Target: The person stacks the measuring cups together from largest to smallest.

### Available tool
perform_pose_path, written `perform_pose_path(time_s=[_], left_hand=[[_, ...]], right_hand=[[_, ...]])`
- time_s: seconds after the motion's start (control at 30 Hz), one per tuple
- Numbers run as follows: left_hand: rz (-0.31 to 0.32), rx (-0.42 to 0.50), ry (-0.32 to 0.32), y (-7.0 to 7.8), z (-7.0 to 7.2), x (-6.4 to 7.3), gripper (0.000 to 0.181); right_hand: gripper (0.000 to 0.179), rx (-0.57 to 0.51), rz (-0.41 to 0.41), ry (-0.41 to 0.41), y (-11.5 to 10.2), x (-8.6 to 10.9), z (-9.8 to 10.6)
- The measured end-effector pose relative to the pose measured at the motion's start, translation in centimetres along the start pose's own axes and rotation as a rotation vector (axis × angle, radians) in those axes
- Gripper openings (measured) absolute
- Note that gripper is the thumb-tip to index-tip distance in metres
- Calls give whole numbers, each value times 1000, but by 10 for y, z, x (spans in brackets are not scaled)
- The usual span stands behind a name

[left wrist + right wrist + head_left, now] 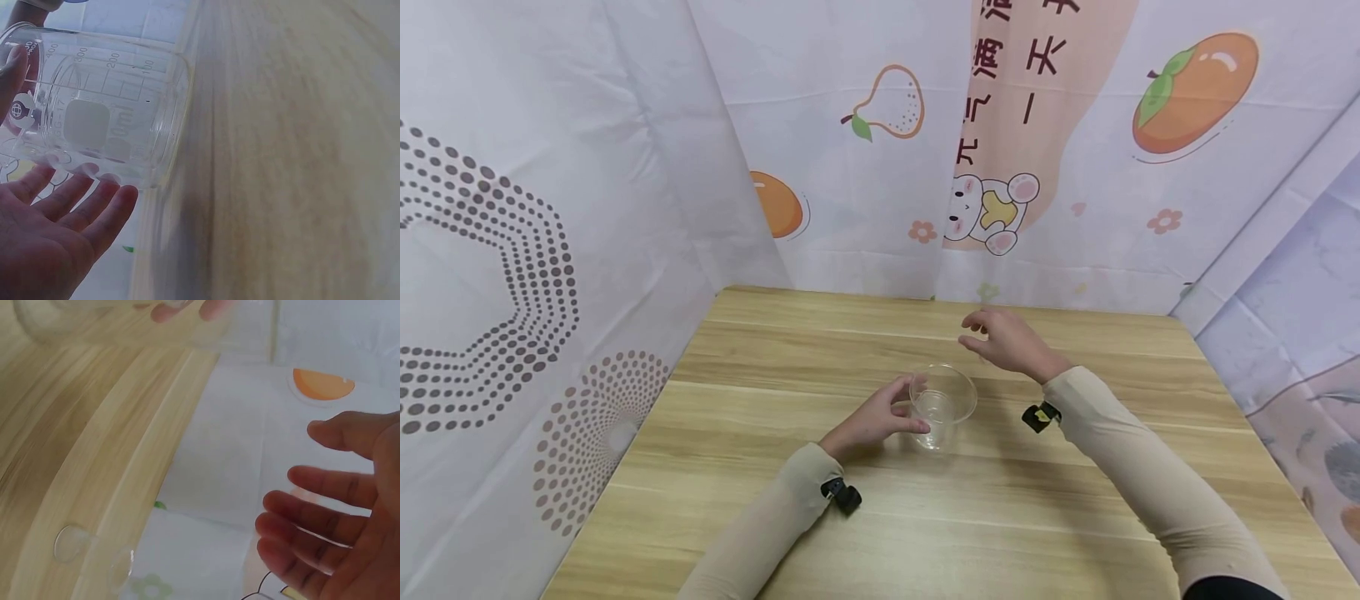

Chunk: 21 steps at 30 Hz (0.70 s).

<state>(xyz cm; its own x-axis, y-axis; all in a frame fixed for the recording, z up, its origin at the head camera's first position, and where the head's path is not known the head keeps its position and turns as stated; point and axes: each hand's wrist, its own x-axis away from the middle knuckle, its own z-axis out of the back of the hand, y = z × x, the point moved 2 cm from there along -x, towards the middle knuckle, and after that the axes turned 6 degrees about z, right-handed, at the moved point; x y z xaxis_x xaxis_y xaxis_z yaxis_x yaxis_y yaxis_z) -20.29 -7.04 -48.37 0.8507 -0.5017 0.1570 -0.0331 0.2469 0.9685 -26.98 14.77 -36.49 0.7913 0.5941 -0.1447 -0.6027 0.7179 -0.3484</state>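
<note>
My left hand (876, 418) holds a clear glass beaker (87, 122) around its side, thumb on one side and fingers on the other. White volume marks and a white label patch show on its wall in the left wrist view. A smaller round glass rim shows inside the beaker in the head view. To the right and farther back, my right hand (1006, 342) hovers over the table with loosely bent fingers and nothing in them. Below it, in the right wrist view, a small clear glass vessel (74, 544) stands on the table, mostly hidden by the hand in the head view.
The wooden table (775, 350) ends at a white curtain (850, 208) printed with fruit and characters. Another curtain with dotted patterns (535, 275) hangs along the left side. Black straps with small cameras sit on both wrists.
</note>
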Motion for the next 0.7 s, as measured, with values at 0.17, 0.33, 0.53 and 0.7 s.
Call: perform_pose_path(time_s=[0.17,0.33,0.53,0.7], left_hand=[[3,-2,6,1,0,1,79],[11,-6,8,-1,-1,1,80],[13,-12,8,-2,-1,0,80],[9,-16,11,-3,0,-1,78]], right_hand=[[31,-12,5,-3,9,-1,-2],[31,-25,-6,-20,19,0,-4],[35,5,18,-48,27,1,-7],[38,46,6,-57,33,1,-10]])
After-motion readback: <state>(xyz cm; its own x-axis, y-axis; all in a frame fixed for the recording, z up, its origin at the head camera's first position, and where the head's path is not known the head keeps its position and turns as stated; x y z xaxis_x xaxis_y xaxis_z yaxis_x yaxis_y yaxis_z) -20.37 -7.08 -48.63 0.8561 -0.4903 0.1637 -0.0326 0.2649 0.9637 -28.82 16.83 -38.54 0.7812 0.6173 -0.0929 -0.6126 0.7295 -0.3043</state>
